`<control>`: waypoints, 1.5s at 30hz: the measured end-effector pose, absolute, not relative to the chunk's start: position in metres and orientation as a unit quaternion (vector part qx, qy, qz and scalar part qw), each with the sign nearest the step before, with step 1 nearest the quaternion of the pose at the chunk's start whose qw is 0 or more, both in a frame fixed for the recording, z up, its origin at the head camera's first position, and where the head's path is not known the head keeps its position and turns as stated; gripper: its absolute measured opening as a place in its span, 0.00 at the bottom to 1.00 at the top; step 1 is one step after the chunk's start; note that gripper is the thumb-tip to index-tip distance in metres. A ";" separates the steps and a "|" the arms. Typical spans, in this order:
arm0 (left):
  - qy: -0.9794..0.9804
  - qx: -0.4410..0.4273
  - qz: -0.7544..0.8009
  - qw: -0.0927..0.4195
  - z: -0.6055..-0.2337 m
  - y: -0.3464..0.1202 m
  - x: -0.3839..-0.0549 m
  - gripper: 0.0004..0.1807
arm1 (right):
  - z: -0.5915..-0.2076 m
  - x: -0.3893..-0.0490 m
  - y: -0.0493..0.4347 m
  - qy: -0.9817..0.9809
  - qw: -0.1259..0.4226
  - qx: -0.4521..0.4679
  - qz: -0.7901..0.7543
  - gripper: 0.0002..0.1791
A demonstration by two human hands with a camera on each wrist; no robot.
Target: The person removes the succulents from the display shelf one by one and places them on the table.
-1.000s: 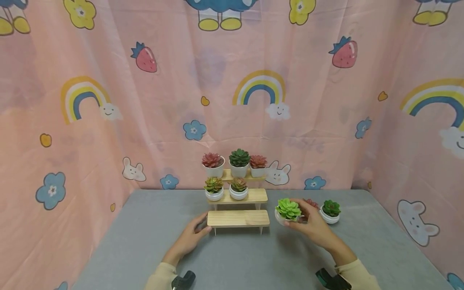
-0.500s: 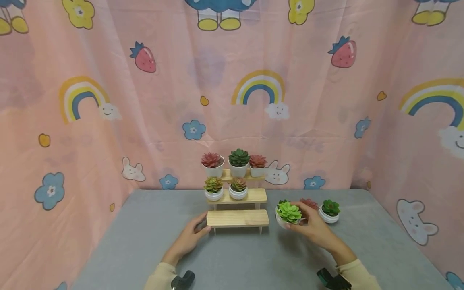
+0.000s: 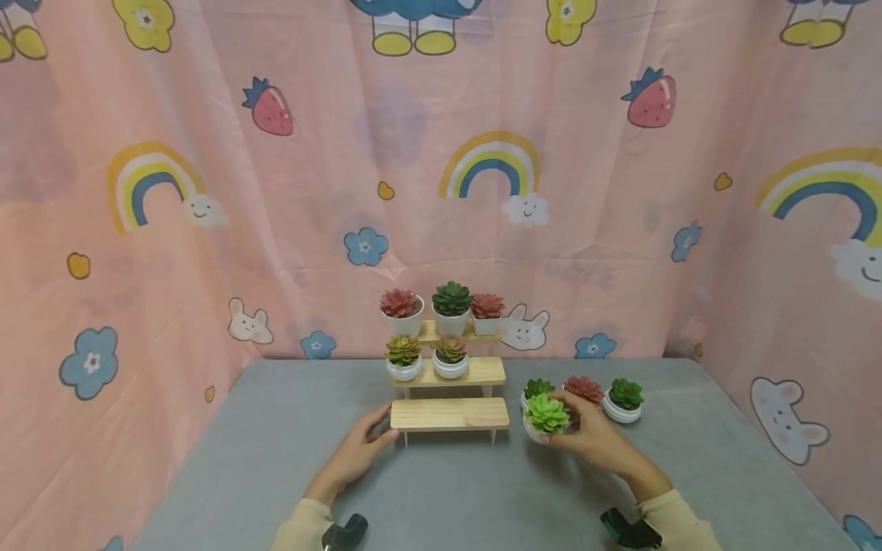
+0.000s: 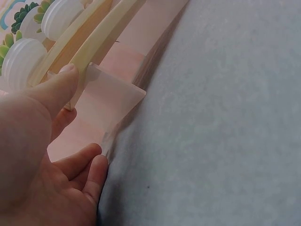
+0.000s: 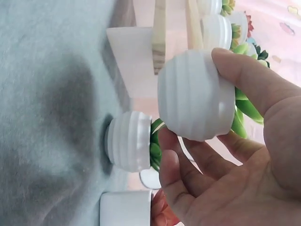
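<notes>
My right hand (image 3: 598, 438) grips a bright green potted succulent (image 3: 547, 415) by its white ribbed pot (image 5: 190, 96), right of the stand. The right wrist view shows this pot raised off the table, thumb on one side and fingers on the other. My left hand (image 3: 353, 453) pinches the left end of the lowest step of a three-tier wooden plant stand (image 3: 449, 415). In the left wrist view the thumb lies at the board's edge (image 4: 89, 47), above a translucent leg (image 4: 110, 92). No pots stand on that lowest step.
The middle tier bears two succulents (image 3: 403, 360); the top tier bears two reddish ones and a dark green one (image 3: 451, 306). On the grey table (image 3: 289, 413), right of the stand, sit a green succulent (image 3: 537, 388), a red one (image 3: 583, 388) and another green one (image 3: 625, 402).
My right hand has drawn the bright green succulent slightly toward me, uncovering the green and red succulents behind. My left hand has kept its place at the stand.
</notes>
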State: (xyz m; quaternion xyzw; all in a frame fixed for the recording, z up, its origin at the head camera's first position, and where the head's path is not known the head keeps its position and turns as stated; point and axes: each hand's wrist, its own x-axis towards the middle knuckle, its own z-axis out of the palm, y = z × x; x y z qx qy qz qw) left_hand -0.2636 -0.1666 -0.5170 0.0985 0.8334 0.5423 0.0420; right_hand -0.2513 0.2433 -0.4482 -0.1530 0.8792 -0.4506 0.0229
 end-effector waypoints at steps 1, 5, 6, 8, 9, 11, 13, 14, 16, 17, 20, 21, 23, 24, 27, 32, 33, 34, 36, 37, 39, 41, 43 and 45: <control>0.834 0.098 0.542 0.044 -0.517 -0.167 -0.263 0.35 | -0.449 -0.252 0.244 0.879 0.025 -0.157 -0.449 0.38; 0.835 0.100 0.540 0.044 -0.515 -0.168 -0.263 0.35 | -0.453 -0.255 0.246 0.878 0.036 -0.174 -0.444 0.38; 0.835 0.100 0.539 0.043 -0.515 -0.168 -0.263 0.34 | -0.454 -0.256 0.247 0.877 0.039 -0.178 -0.444 0.38; 0.836 0.100 0.538 0.041 -0.514 -0.168 -0.263 0.34 | -0.457 -0.259 0.248 0.873 0.051 -0.183 -0.450 0.38; 0.835 0.097 0.539 0.042 -0.514 -0.168 -0.264 0.34 | -0.459 -0.260 0.249 0.869 0.060 -0.188 -0.454 0.38; 0.836 0.100 0.538 0.041 -0.514 -0.168 -0.264 0.34 | -0.463 -0.262 0.251 0.860 0.076 -0.202 -0.462 0.38; 0.836 0.102 0.538 0.039 -0.513 -0.168 -0.263 0.34 | -0.467 -0.264 0.254 0.850 0.097 -0.214 -0.470 0.38; 0.836 0.103 0.537 0.038 -0.513 -0.168 -0.263 0.34 | -0.469 -0.265 0.255 0.847 0.105 -0.222 -0.471 0.38; 0.837 0.103 0.536 0.037 -0.514 -0.168 -0.263 0.34 | -0.472 -0.266 0.256 0.838 0.123 -0.237 -0.476 0.39; 0.837 0.103 0.536 0.038 -0.514 -0.167 -0.262 0.34 | -0.473 -0.266 0.257 0.833 0.130 -0.244 -0.479 0.39; 0.838 0.100 0.535 0.040 -0.514 -0.167 -0.262 0.34 | -0.476 -0.266 0.257 0.825 0.138 -0.256 -0.484 0.40; 0.839 0.104 0.533 0.039 -0.515 -0.167 -0.262 0.34 | -0.477 -0.265 0.258 0.823 0.140 -0.258 -0.487 0.40; 0.838 0.104 0.533 0.041 -0.514 -0.167 -0.261 0.34 | -0.478 -0.264 0.258 0.821 0.141 -0.257 -0.490 0.40; 0.839 0.105 0.532 0.041 -0.514 -0.167 -0.261 0.34 | -0.478 -0.264 0.259 0.819 0.142 -0.256 -0.493 0.39; 0.838 0.110 0.533 0.038 -0.515 -0.166 -0.261 0.34 | -0.480 -0.264 0.260 0.817 0.144 -0.255 -0.498 0.39; 0.839 0.116 0.531 0.033 -0.515 -0.166 -0.261 0.34 | -0.482 -0.266 0.262 0.816 0.144 -0.257 -0.498 0.39; 0.839 0.117 0.531 0.032 -0.515 -0.166 -0.262 0.34 | -0.482 -0.266 0.262 0.817 0.143 -0.256 -0.496 0.39; 0.839 0.117 0.530 0.033 -0.515 -0.166 -0.262 0.34 | -0.482 -0.267 0.263 0.817 0.143 -0.257 -0.495 0.39; 0.838 0.114 0.532 0.034 -0.515 -0.166 -0.263 0.34 | -0.482 -0.268 0.263 0.818 0.145 -0.257 -0.494 0.39; 0.838 0.113 0.532 0.034 -0.515 -0.166 -0.263 0.34 | -0.483 -0.268 0.264 0.817 0.148 -0.255 -0.495 0.40; 0.836 0.108 0.536 0.037 -0.515 -0.166 -0.264 0.34 | -0.482 -0.268 0.265 0.819 0.153 -0.249 -0.493 0.41; 0.836 0.107 0.538 0.037 -0.516 -0.166 -0.264 0.34 | -0.482 -0.267 0.265 0.823 0.159 -0.244 -0.488 0.43; 0.835 0.106 0.539 0.037 -0.516 -0.166 -0.264 0.34 | -0.481 -0.265 0.266 0.826 0.164 -0.241 -0.483 0.44; 0.834 0.105 0.540 0.039 -0.517 -0.166 -0.263 0.34 | -0.480 -0.262 0.266 0.826 0.167 -0.243 -0.480 0.45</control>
